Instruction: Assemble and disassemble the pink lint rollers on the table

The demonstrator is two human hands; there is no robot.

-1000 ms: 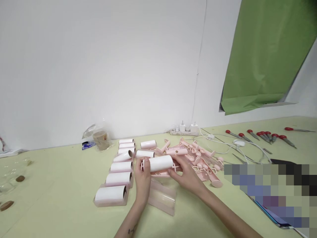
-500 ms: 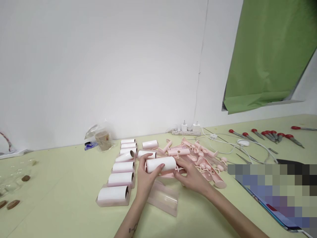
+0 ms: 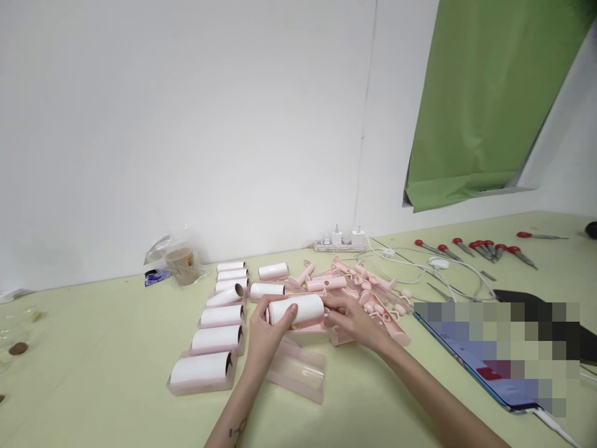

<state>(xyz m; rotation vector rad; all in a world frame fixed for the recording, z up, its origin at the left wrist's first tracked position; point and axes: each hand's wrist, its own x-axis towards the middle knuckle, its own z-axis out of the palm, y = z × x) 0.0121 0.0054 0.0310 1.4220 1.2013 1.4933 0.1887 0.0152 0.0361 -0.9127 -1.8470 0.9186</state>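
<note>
A white lint roller (image 3: 305, 308) with pink showing at its left end lies level between my hands, just above the table. My left hand (image 3: 270, 320) wraps its left part, thumb across the front. At the right end my right hand (image 3: 347, 316) pinches with thumb and fingers; the part between them is mostly hidden. Below lies a clear plastic case (image 3: 298, 373). On the left, white rolls (image 3: 217, 341) sit in a column of clear cases, and one roll (image 3: 224, 295) is tilted. Pink plastic parts (image 3: 359, 280) are heaped behind my right hand.
A power strip (image 3: 339, 246) with plugs and white cables stands by the wall. Several red-ended tools (image 3: 485, 249) lie at the back right. A phone (image 3: 471, 364) on a cable lies at the right. A tape roll (image 3: 181, 264) in plastic is at the back left.
The camera view has turned slightly to the right, so things sit further left. My right fingers have drawn together at the lint roller's right end; my left hand keeps its hold.
</note>
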